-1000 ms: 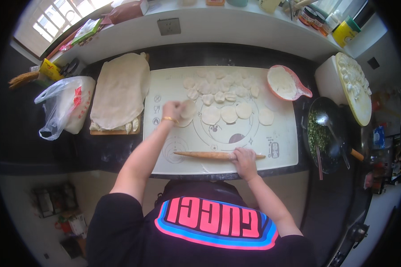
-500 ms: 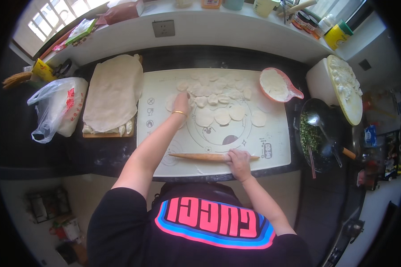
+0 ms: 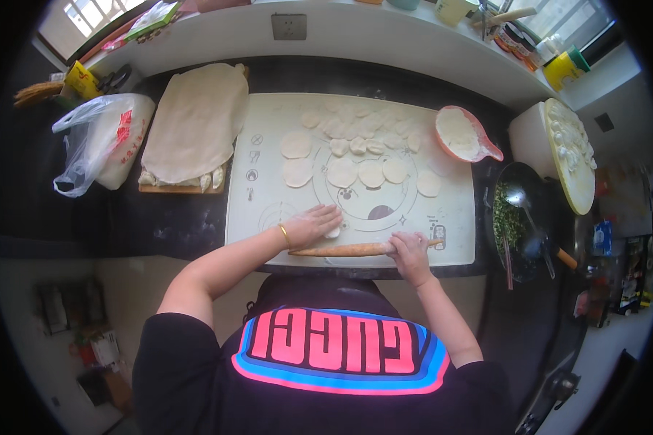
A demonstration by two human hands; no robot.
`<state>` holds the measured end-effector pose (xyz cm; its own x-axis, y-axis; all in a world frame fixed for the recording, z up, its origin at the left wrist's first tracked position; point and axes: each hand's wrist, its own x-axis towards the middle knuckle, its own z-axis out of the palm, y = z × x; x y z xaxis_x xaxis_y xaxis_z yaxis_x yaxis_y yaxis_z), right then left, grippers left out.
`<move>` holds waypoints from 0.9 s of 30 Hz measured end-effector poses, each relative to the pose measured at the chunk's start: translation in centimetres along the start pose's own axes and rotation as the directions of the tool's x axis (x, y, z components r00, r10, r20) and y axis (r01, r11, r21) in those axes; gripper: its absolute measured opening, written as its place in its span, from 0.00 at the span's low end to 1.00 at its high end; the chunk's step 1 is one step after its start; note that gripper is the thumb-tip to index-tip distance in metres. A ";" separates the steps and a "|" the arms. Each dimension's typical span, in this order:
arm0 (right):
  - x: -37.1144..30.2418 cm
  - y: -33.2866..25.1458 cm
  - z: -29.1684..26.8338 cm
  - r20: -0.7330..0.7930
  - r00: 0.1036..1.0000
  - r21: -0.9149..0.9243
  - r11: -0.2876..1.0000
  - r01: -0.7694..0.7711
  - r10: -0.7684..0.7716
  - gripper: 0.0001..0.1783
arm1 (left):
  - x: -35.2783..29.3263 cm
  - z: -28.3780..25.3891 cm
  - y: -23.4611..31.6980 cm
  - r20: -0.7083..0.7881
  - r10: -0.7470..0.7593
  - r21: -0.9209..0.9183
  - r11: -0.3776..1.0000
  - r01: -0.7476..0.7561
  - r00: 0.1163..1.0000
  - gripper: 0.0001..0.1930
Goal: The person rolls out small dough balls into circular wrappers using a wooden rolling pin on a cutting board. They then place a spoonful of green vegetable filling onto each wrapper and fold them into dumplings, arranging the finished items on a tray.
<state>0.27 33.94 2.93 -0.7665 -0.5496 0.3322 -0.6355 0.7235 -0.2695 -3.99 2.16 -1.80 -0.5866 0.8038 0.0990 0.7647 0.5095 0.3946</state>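
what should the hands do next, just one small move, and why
Probably bring the rolling pin onto the small dough piece: it lies just beyond the pin, partly covered by the left hand, and looks smaller than the flat rounds, while the right hand grips the pin.

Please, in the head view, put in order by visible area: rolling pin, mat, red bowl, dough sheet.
Largest to smallest:
1. Mat
2. Dough sheet
3. Red bowl
4. Rolling pin, partly hidden
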 end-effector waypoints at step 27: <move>9.9 -3.4 5.4 0.191 0.901 -0.135 0.919 -0.369 0.390 0.38 | 0.3 -3.6 -0.9 -0.322 -0.755 0.101 0.572 0.814 0.570 0.36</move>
<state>-5.68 23.79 2.22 -0.9560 -0.2926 0.0220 -0.2888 0.9246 -0.2484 -5.86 0.84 1.16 -0.9983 -0.0255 0.0528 -0.0136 0.9768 0.2139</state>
